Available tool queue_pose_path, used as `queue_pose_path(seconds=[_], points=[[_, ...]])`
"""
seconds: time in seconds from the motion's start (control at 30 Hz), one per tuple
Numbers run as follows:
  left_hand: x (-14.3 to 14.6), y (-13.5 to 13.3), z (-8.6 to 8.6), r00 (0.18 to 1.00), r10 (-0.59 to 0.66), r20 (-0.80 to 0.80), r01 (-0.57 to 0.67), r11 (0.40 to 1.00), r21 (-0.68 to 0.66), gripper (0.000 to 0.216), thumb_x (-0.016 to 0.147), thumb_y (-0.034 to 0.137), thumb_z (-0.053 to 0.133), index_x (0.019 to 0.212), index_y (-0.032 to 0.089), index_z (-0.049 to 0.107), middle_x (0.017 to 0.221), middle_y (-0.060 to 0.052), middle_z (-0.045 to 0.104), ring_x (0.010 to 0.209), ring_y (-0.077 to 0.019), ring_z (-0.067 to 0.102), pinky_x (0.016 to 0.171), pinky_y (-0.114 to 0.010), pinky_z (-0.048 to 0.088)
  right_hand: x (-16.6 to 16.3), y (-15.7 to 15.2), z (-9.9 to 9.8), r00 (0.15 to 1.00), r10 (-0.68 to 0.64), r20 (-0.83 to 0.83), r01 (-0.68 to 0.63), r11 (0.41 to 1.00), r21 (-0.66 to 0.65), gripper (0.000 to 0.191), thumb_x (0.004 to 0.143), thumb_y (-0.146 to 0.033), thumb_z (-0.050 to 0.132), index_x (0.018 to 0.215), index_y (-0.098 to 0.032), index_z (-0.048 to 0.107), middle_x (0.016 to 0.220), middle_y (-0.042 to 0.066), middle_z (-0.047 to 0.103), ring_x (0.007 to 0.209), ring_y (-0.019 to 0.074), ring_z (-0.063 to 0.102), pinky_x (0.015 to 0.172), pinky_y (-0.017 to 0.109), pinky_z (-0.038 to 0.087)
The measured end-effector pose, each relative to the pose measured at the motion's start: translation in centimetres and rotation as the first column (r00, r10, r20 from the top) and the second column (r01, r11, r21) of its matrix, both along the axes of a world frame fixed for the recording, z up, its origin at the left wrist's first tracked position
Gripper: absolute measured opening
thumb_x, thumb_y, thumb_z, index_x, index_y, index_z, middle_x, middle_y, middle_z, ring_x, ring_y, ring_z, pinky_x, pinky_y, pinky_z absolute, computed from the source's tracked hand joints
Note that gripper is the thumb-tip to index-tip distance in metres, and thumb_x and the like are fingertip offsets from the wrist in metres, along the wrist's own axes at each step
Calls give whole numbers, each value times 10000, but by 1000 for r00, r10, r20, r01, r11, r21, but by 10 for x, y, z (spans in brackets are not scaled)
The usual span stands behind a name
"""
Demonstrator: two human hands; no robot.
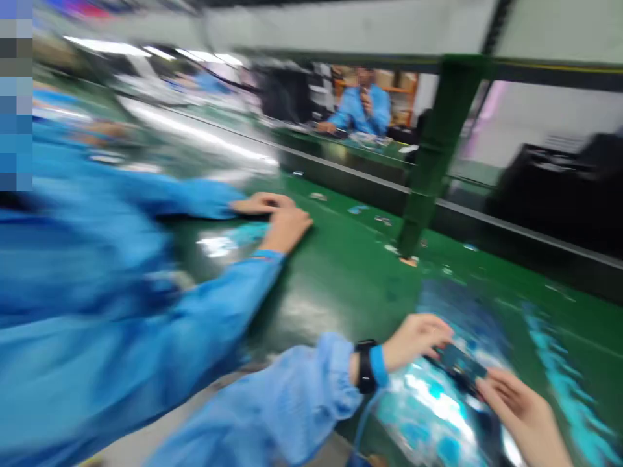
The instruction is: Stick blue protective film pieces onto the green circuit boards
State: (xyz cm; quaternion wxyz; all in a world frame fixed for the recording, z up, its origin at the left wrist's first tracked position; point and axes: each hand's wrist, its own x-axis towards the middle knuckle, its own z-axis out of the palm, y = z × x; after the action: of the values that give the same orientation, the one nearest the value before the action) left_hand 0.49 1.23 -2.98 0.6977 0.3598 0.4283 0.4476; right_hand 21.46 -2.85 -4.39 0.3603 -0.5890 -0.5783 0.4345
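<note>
At the lower right, my left hand (417,338) pinches one end of a small dark flat board (460,363). My right hand (528,412) grips its other end between thumb and fingers. Blur hides the board's details. Below it lies a shiny clear plastic bag (413,415) with turquoise patches, on the green work surface. A black band and a blue wrist strap (378,365) circle my left wrist, with a blue cord hanging down from it.
A co-worker in blue (195,311) sits close on my left, both hands (287,224) on the green bench (341,279). A green post (433,162) rises beyond my hands. Turquoise strips (559,376) lie at the right. Another person (363,107) sits across the bench.
</note>
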Motion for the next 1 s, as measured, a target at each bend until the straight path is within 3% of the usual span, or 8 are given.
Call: queue_pose_path(seconds=[0.13, 0.33, 0.47, 0.63, 0.73, 0.83, 0.93, 1.0], points=[[-9, 14, -3, 997, 34, 64, -35, 999, 14, 221, 687, 345, 593, 787, 149, 611, 591, -6, 613, 514, -101, 551, 477, -180, 428, 17, 13, 30, 997, -22, -74, 15, 996, -87, 418, 631, -521, 761, 820, -164, 652, 630, 28, 667, 565, 177, 635, 576, 294, 541], [-12, 10, 2, 996, 71, 48, -73, 997, 41, 202, 665, 354, 568, 653, 153, 555, 392, 120, 270, 339, -30, 161, 346, -156, 114, 39, 81, 70, 1000, -26, 3, 26, 992, -124, 410, 625, -449, 803, 855, -142, 659, 720, 37, 680, 617, 141, 633, 650, 272, 537], [-12, 12, 1, 996, 79, 33, -80, 996, 50, 191, 658, 341, 564, 609, 161, 521, 403, 127, 223, 356, -28, 124, 363, -158, 86, 35, 155, 61, 993, -81, 82, 91, 988, -124, 209, 827, -318, 672, 872, -118, 632, 787, 35, 661, 666, 120, 625, 668, 280, 543], [-15, 14, 0, 996, 86, 23, -87, 994, 70, 210, 643, 359, 583, 600, 164, 516, 403, 129, 214, 361, -30, 121, 354, -154, 94, 33, 207, 41, 961, -165, 224, 178, 983, -39, 253, 911, -305, 566, 1098, -135, 583, 1055, 69, 625, 875, 173, 633, 745, 356, 553], [-17, 14, 0, 995, 101, 27, -103, 992, 73, 224, 655, 371, 589, 608, 164, 516, 405, 133, 204, 366, -31, 114, 352, -151, 91, 39, 203, 39, 928, -184, 323, 177, 983, 54, 290, 904, -297, 576, 1155, -152, 565, 1135, 84, 607, 951, 199, 623, 815, 408, 539], [-18, 15, -1, 992, 120, 37, -123, 991, 60, 232, 661, 375, 591, 597, 169, 507, 400, 131, 205, 361, -31, 120, 349, -153, 96, 37, 167, 41, 911, -117, 395, 72, 989, 128, 424, 852, -306, 639, 1232, -148, 537, 1251, 139, 574, 1104, 263, 577, 969, 489, 454], [-19, 17, -2, 987, 158, 43, -159, 986, 42, 231, 668, 366, 588, 584, 178, 484, 403, 132, 194, 355, -31, 122, 347, -159, 92, 22, 106, 37, 904, 80, 420, -154, 977, 145, 676, 724, -382, 754, 1326, -219, 493, 1419, 100, 469, 1314, 285, 412, 1126, 459, 295], [-20, 18, -3, 982, 184, 42, -185, 982, 34, 218, 680, 349, 580, 590, 181, 475, 405, 132, 189, 351, -31, 121, 347, -163, 91, 10, 64, 29, 794, 344, 502, -455, 883, 114, 874, 689, -471, 762, 1429, -239, 360, 1527, 86, 303, 1401, 295, 268, 1159, 467, 222]])
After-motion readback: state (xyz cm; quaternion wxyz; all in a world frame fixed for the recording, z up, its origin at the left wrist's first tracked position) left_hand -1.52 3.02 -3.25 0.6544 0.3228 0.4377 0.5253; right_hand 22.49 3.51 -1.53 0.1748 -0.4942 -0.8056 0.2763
